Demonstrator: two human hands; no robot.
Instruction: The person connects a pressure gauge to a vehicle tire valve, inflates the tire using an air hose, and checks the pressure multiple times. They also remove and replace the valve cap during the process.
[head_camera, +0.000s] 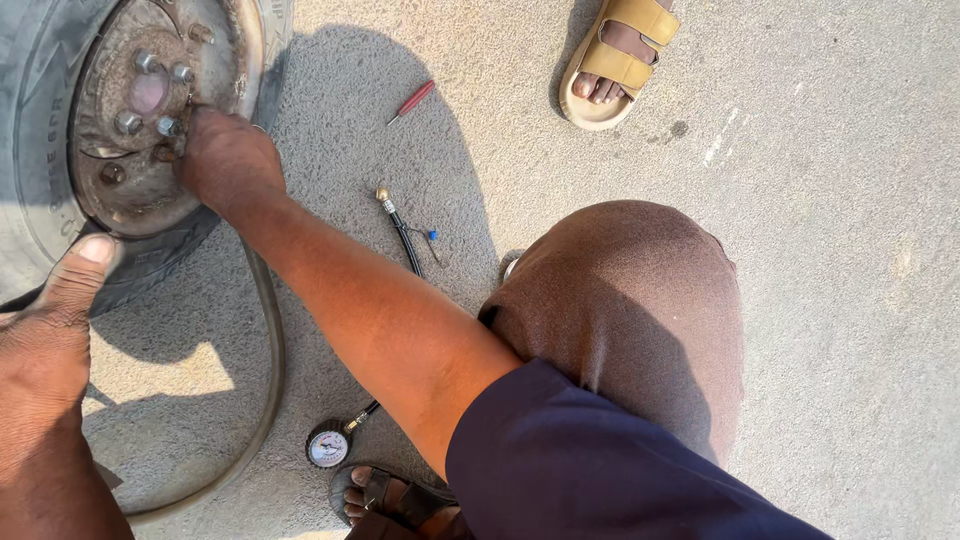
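Note:
A truck wheel lies at the top left, its worn tyre (40, 150) around a rusty hub (130, 130) with several lug nuts (128, 122). My right hand (228, 155) reaches across to the hub's right side, fingers curled in beside the nuts; the fingertips are hidden, so I cannot tell what they hold. My left hand (45, 340) rests at the lower left with its thumb pressed on the tyre's sidewall, holding nothing.
On the concrete lie a red screwdriver (412, 100), a pressure gauge (328, 448) with a black hose and brass chuck (383, 195), a small blue cap (432, 235) and a curved rubber strip (270, 380). Another person's sandalled foot (615, 60) stands at the top. My knee (620, 300) and sandalled foot (385, 495) are below.

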